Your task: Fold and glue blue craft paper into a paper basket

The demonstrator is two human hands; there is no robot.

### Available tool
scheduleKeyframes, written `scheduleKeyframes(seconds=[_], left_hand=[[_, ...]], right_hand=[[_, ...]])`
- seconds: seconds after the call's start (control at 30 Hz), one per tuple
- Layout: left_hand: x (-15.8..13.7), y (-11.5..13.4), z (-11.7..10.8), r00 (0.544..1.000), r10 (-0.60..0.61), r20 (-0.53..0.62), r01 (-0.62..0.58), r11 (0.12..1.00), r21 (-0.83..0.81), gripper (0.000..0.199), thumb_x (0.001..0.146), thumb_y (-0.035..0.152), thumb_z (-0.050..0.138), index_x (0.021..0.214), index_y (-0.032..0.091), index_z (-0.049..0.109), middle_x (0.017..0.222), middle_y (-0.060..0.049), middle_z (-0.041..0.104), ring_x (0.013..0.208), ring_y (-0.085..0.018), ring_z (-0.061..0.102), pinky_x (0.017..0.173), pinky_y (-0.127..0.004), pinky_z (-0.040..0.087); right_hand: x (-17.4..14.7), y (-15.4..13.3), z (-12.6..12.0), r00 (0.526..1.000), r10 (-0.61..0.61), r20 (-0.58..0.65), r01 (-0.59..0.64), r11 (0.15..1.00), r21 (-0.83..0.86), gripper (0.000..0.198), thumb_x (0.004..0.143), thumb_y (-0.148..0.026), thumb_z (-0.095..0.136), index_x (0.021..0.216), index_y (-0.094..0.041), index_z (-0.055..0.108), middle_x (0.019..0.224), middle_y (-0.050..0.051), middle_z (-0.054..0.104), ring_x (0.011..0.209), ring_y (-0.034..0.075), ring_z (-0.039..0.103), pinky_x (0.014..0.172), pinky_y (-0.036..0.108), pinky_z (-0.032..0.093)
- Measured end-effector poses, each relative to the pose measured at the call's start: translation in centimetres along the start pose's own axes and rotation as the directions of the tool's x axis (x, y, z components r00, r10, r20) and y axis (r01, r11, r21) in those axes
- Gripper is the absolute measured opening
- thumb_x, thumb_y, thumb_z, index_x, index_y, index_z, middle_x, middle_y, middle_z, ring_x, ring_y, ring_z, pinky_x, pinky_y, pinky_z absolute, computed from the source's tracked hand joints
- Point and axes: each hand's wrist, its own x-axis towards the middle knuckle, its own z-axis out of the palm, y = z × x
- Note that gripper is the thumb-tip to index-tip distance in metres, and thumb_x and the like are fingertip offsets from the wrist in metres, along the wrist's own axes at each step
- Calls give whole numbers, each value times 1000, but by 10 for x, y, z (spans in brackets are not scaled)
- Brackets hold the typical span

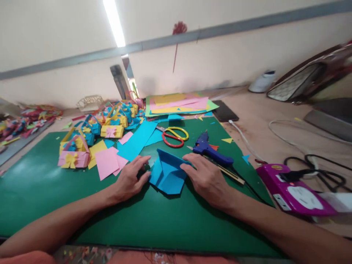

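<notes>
A partly folded piece of blue paper lies on the green mat in front of me, its back and side flaps standing up. To its left is my left hand, thumb and fingers apart, the thumb tip close to or touching the paper's left edge. My right hand has thumb and fingertips closed on the upper right flap. Just behind the paper rest scissors with one red and one yellow handle. A blue glue gun and a cutter knife lie beyond my right hand.
Small finished paper baskets crowd the left back, beside pink paper pieces and blue strips. Coloured sheets are stacked at the back near a dark phone. A purple power strip with cables stands at right.
</notes>
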Motion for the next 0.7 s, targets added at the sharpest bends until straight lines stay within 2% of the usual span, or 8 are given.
scheduleKeyframes(seconds=[0.07,0.2,0.33,0.43,0.5,0.57,0.63,0.7], left_hand=[[1,2,1,997,-74,1,74,992,-100,40,83,23,48,122,15,44,101,-8,54,79,-15,53,77,-34,48],[6,7,2,988,-149,-28,139,966,-218,41,81,25,50,120,15,46,102,-9,53,81,-15,52,78,-35,46],[15,12,-5,956,-293,-30,255,873,-416,46,83,36,48,122,13,42,102,-9,54,83,-16,53,69,-28,47],[22,15,-13,925,-364,105,353,727,-589,46,82,48,48,112,13,50,80,-4,58,63,-12,54,55,-23,46],[26,17,-17,900,-364,238,423,608,-672,43,76,51,55,89,10,59,65,-3,57,50,-11,52,49,-23,45],[32,21,-19,867,-352,354,492,489,-720,41,70,49,63,70,9,57,58,-4,57,46,-13,55,44,-22,44],[38,26,-20,836,-350,423,539,370,-757,36,71,45,63,68,9,56,59,-7,60,49,-17,60,41,-21,43],[45,29,-18,814,-366,451,553,251,-795,28,78,39,54,78,10,57,66,-8,64,53,-17,63,41,-19,44]], right_hand=[[1,2,2,998,56,-37,-54,997,60,19,82,-4,43,88,-10,60,91,14,64,87,19,58,75,33,50],[5,2,-5,993,41,-114,-31,995,92,20,83,-4,42,79,-13,59,82,9,65,78,15,61,68,26,51],[14,4,-18,973,43,-226,-8,988,155,13,84,-10,47,84,-16,59,87,9,64,82,14,62,73,27,51],[25,9,-24,958,63,-278,-4,979,206,11,84,-14,50,82,-19,59,89,8,63,84,15,62,74,28,51],[33,12,-25,954,80,-291,-9,972,236,11,84,-15,50,80,-21,59,90,7,63,84,15,62,72,28,52],[39,13,-25,950,95,-296,-17,966,257,11,84,-15,50,81,-21,59,95,8,62,90,16,61,75,30,52],[43,12,-22,940,155,-304,-64,955,291,13,84,-17,51,93,-21,59,108,10,59,104,19,56,82,34,50],[43,10,-17,902,322,-286,-192,895,404,30,83,-21,53,113,-23,52,123,12,51,117,23,47,87,39,48]])
